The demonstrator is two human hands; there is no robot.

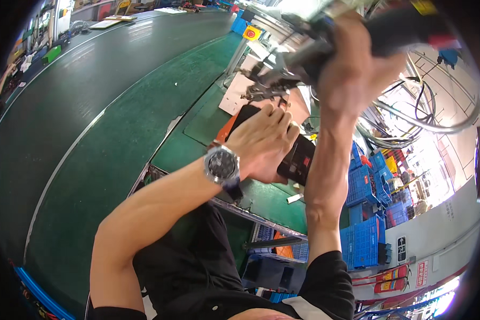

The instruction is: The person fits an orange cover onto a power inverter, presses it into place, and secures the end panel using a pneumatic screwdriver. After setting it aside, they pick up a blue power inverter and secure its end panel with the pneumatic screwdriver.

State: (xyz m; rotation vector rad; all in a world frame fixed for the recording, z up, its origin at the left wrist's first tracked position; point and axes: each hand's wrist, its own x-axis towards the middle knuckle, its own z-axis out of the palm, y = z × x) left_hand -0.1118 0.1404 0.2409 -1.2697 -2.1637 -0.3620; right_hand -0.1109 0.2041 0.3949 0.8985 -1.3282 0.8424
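Black part (300, 159) beneath left fingers (277, 118) curled over it, with right fingers (353, 36) seemingly clasped round a blurred dark tool (394, 29).

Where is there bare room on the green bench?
One patch of bench lies between its left edge and the watch; a smaller one along the near edge, left of the white piece. Crowded: beneath the left hand, at the black piece, and around the tool in the right hand.

My desk (274, 207) is green. On it I have a black piece (303, 153), an orange patch (229, 127) showing beside it; above the desk, my blurred tool (394, 31) is mostly black with yellow and red marks. Right of the desk, the crates (360, 245) are blue.
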